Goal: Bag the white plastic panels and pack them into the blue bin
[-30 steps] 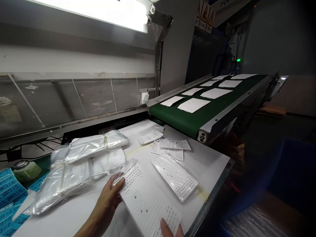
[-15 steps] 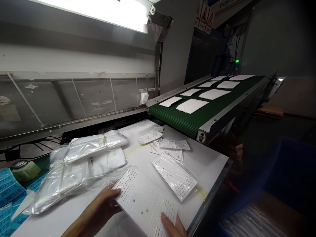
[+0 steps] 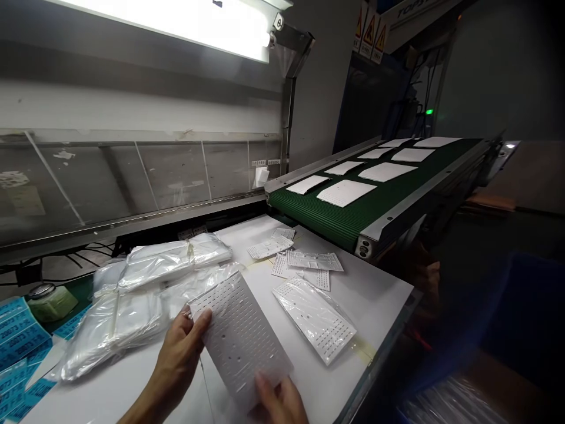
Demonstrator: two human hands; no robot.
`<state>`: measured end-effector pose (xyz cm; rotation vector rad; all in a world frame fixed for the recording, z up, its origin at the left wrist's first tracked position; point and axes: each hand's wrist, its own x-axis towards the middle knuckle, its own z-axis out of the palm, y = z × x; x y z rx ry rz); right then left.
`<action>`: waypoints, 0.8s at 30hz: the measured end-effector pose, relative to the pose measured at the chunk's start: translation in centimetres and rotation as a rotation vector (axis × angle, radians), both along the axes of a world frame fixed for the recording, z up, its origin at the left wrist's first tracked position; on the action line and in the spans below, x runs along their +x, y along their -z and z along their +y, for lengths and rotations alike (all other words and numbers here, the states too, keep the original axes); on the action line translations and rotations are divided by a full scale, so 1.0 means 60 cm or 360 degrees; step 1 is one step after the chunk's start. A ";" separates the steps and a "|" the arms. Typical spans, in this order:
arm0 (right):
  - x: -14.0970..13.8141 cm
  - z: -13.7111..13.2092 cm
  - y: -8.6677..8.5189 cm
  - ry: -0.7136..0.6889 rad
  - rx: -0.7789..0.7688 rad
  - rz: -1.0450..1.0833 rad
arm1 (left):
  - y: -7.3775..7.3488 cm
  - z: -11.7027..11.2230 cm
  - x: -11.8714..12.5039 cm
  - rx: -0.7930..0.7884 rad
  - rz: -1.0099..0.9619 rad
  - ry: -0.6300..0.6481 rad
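While the left hand pinches the perforated panel by its left edge and the right hand its near end, light, even pressure should keep it unbent between them, clear of the wrapped panel beyond the right hand.

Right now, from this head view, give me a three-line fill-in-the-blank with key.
1. The left hand and right hand hold the perforated panel; the ____ one is nearer the bundled clear bags.
2. The conveyor belt is coloured ____.
3. Warning signs carry symbols shaped like ____.

Missing: left; green; triangles.
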<state>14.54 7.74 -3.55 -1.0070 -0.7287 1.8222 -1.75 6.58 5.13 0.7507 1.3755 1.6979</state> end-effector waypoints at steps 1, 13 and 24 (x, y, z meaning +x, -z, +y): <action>0.003 0.010 -0.005 -0.0042 0.0064 -0.0054 | -0.004 -0.004 -0.008 -0.0021 0.0205 -0.0048; 0.050 0.039 -0.035 -0.0410 0.0671 -0.0773 | -0.002 -0.031 -0.007 -0.0003 0.0831 0.0642; 0.074 0.087 -0.170 -0.0203 0.1146 -0.0815 | -0.018 -0.018 -0.029 -0.0037 0.0559 0.0751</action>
